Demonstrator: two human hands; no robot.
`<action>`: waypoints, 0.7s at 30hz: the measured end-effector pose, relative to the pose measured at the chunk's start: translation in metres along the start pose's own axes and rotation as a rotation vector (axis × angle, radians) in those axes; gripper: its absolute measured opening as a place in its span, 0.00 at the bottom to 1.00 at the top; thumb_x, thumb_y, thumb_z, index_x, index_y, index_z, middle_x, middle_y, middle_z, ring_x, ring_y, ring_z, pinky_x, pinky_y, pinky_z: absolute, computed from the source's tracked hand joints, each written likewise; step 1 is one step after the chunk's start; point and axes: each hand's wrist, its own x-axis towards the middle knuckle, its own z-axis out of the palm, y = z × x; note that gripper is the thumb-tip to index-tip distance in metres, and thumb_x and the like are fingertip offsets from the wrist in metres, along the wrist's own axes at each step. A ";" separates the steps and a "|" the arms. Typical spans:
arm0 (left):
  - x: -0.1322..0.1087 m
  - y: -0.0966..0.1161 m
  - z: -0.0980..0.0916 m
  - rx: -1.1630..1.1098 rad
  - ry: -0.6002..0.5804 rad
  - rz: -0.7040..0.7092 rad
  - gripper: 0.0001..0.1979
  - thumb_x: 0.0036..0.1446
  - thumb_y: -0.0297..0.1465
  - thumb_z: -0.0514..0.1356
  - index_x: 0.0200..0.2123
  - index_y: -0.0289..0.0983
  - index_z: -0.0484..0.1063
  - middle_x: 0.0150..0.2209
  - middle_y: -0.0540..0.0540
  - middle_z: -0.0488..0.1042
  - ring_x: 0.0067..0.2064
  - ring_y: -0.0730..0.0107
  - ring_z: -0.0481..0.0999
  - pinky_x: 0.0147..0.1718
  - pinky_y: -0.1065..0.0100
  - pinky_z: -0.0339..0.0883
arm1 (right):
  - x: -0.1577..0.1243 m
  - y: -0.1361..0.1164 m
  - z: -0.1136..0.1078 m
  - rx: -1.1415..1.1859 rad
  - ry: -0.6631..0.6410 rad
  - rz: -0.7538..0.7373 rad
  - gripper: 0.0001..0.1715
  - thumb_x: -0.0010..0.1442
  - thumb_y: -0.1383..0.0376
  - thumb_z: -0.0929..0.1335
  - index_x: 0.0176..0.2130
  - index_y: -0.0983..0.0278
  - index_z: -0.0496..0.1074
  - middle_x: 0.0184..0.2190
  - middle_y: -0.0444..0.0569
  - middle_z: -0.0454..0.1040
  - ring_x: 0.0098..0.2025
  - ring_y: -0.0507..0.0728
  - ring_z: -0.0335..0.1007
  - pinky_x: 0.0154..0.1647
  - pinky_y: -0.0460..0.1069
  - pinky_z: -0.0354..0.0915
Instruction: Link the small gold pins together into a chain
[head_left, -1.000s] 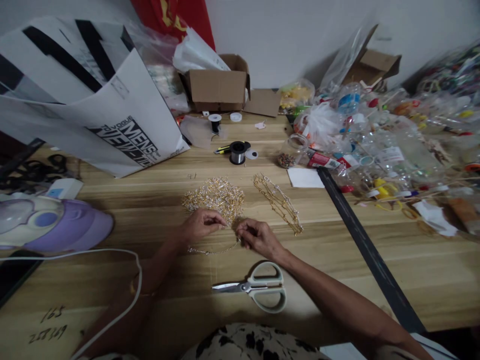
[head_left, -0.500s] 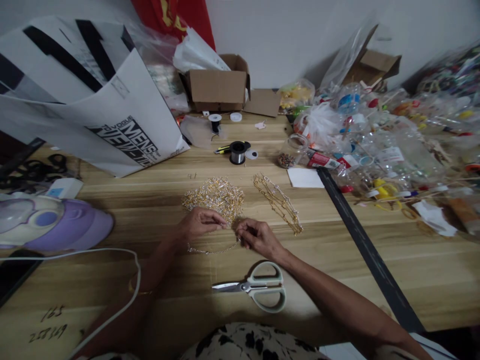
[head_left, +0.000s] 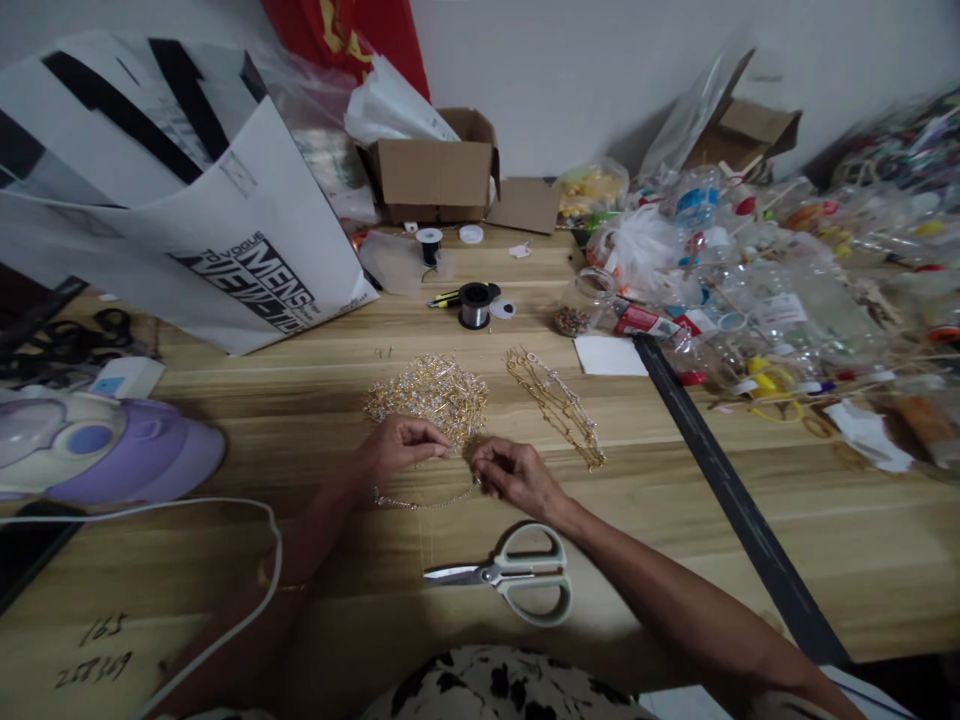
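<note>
My left hand [head_left: 399,447] and my right hand [head_left: 511,474] rest close together on the wooden table [head_left: 225,420], both with fingers pinched. A thin beaded strand [head_left: 424,502] hangs in a curve between them, its ends at each hand's fingertips. Just beyond the hands lies a heap of small gold and silver pieces [head_left: 427,392]. A row of linked gold chain pieces [head_left: 556,405] lies to the right of the heap. Grey-handled scissors [head_left: 510,575] lie closed on the table, near my right wrist.
A large white printed bag [head_left: 187,200] leans at the back left. A purple and cream appliance [head_left: 97,445] with a white cord [head_left: 247,560] sits at the left. A cardboard box [head_left: 439,170], thread spools [head_left: 475,303], a bead jar [head_left: 581,305], a black strip [head_left: 720,480] and a bottle pile [head_left: 787,290] fill the back and right.
</note>
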 end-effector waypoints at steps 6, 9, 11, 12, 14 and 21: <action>0.001 0.001 0.004 -0.041 -0.003 0.082 0.08 0.47 0.32 0.64 0.27 0.32 0.75 0.34 0.43 0.79 0.37 0.68 0.77 0.38 0.68 0.70 | -0.001 0.000 0.000 0.012 -0.007 0.000 0.10 0.60 0.61 0.65 0.32 0.66 0.67 0.23 0.42 0.66 0.20 0.46 0.62 0.21 0.41 0.58; -0.001 0.004 0.009 -0.095 -0.036 0.036 0.09 0.47 0.33 0.64 0.29 0.32 0.74 0.33 0.42 0.79 0.36 0.68 0.78 0.37 0.68 0.71 | 0.000 0.000 0.000 0.007 -0.009 -0.004 0.10 0.60 0.61 0.65 0.31 0.66 0.67 0.22 0.42 0.65 0.20 0.47 0.62 0.21 0.41 0.58; -0.001 0.006 0.013 -0.121 -0.049 0.016 0.10 0.47 0.33 0.65 0.30 0.31 0.75 0.31 0.43 0.79 0.32 0.70 0.77 0.34 0.70 0.71 | 0.000 0.000 0.000 -0.001 -0.015 -0.007 0.10 0.60 0.61 0.64 0.31 0.66 0.67 0.22 0.42 0.65 0.20 0.47 0.62 0.21 0.42 0.58; -0.001 0.006 0.014 -0.127 -0.046 0.008 0.10 0.47 0.33 0.65 0.30 0.31 0.75 0.29 0.43 0.79 0.31 0.71 0.77 0.32 0.70 0.70 | 0.000 0.000 0.000 -0.003 -0.018 -0.007 0.10 0.60 0.61 0.64 0.31 0.66 0.67 0.22 0.42 0.65 0.20 0.47 0.62 0.21 0.41 0.58; -0.001 0.006 0.017 -0.130 -0.035 -0.007 0.10 0.47 0.33 0.65 0.30 0.31 0.74 0.28 0.44 0.79 0.28 0.72 0.76 0.31 0.71 0.70 | 0.000 0.000 0.000 -0.005 -0.020 -0.007 0.10 0.60 0.62 0.64 0.31 0.66 0.67 0.21 0.42 0.65 0.19 0.47 0.62 0.20 0.41 0.58; 0.000 0.002 0.023 -0.042 -0.059 -0.057 0.10 0.47 0.33 0.64 0.30 0.31 0.76 0.28 0.46 0.78 0.29 0.71 0.76 0.31 0.72 0.69 | -0.001 0.000 0.000 0.000 -0.023 -0.008 0.11 0.60 0.60 0.65 0.31 0.66 0.67 0.22 0.42 0.66 0.20 0.47 0.62 0.21 0.41 0.58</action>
